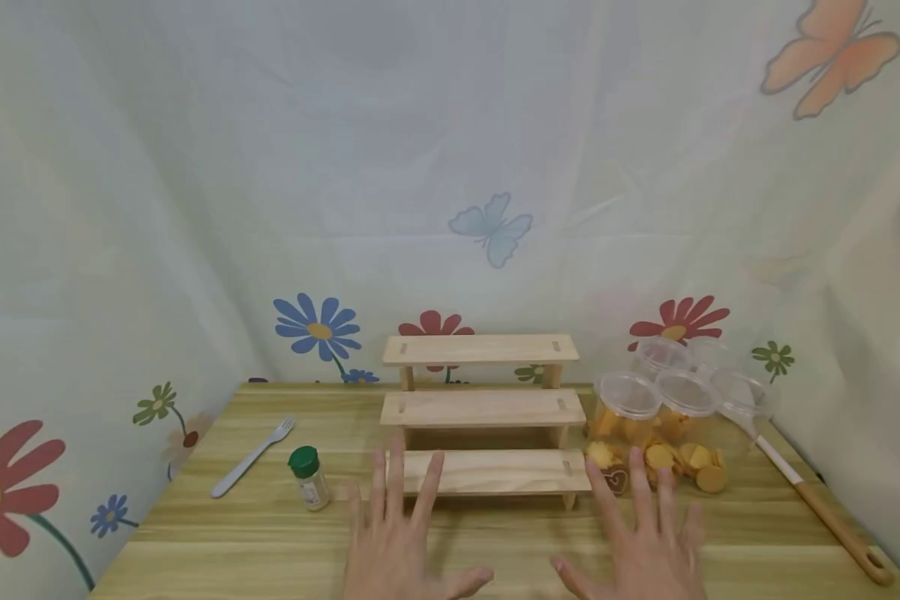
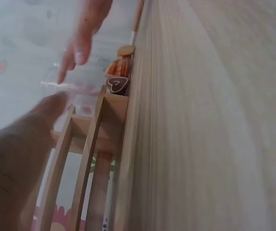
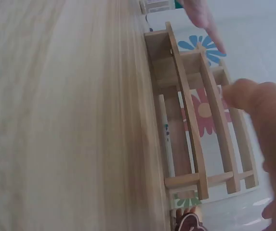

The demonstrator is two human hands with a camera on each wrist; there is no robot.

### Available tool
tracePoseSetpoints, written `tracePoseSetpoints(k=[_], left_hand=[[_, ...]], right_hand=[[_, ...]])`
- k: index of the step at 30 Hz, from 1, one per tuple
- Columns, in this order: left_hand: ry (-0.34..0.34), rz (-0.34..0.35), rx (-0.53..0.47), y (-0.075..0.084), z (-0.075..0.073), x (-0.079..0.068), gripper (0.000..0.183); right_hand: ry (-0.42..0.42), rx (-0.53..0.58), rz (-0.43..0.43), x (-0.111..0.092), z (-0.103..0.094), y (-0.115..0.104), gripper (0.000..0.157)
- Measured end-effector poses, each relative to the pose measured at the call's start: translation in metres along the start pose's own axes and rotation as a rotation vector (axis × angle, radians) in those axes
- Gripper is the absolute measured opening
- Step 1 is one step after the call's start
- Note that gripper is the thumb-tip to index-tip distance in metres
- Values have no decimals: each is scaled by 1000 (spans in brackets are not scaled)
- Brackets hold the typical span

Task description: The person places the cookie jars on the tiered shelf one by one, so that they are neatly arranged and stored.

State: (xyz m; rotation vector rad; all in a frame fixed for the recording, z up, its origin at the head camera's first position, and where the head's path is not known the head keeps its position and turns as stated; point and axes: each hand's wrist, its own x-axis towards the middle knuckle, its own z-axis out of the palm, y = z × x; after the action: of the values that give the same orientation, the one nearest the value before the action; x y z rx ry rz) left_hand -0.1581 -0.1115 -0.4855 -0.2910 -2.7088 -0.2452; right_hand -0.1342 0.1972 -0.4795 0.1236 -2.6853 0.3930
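Observation:
Both hands hover palm-down over the front of the table, fingers spread and holding nothing. My left hand (image 1: pixel 399 542) is before the left end of a three-tier wooden shelf (image 1: pixel 483 408). In front of the shelf's right end is my right hand (image 1: pixel 641 550), its fingertips overlapping the cookies (image 1: pixel 663 458) in the head view. A small seasoning bottle (image 1: pixel 311 479) with a green cap stands left of the left hand. From the left wrist view, the right hand (image 2: pixel 82 41) shows beyond the shelf. The right wrist view has the left hand (image 3: pixel 201 17) at the top.
Clear plastic jars (image 1: pixel 628 396) stand behind the cookies at right. Beside them a wooden-handled utensil (image 1: pixel 817 508) lies along the right edge. A grey fork (image 1: pixel 253 457) rests at the left. Behind the table (image 1: pixel 217 550) hangs a flowered curtain (image 1: pixel 345 167).

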Motion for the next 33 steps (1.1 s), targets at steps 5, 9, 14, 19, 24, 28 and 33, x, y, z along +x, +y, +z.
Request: tracePoseSetpoints(k=[5, 9, 14, 19, 24, 28, 33], left_hand=[[55, -73, -227, -1, -18, 9, 116], [138, -98, -352, -9, -25, 16, 93], [194, -111, -460, -24, -22, 23, 76], [186, -136, -522, -37, -14, 29, 67], [139, -174, -572, -45, -5, 32, 65], [100, -199, -610, -53, 4, 35, 65], [107, -213, -654, -64, 12, 35, 60]], right_hand=[[329, 188, -101, 10, -23, -5, 101], [491, 311, -148, 17, -38, 4, 77], [646, 414, -196, 30, -60, 29, 84], [701, 550, -152, 44, -83, 58, 74], [670, 643, 11, 56, -86, 94, 95], [655, 714, 99, 64, -78, 116, 98], [595, 722, 247, 68, -63, 134, 90]])
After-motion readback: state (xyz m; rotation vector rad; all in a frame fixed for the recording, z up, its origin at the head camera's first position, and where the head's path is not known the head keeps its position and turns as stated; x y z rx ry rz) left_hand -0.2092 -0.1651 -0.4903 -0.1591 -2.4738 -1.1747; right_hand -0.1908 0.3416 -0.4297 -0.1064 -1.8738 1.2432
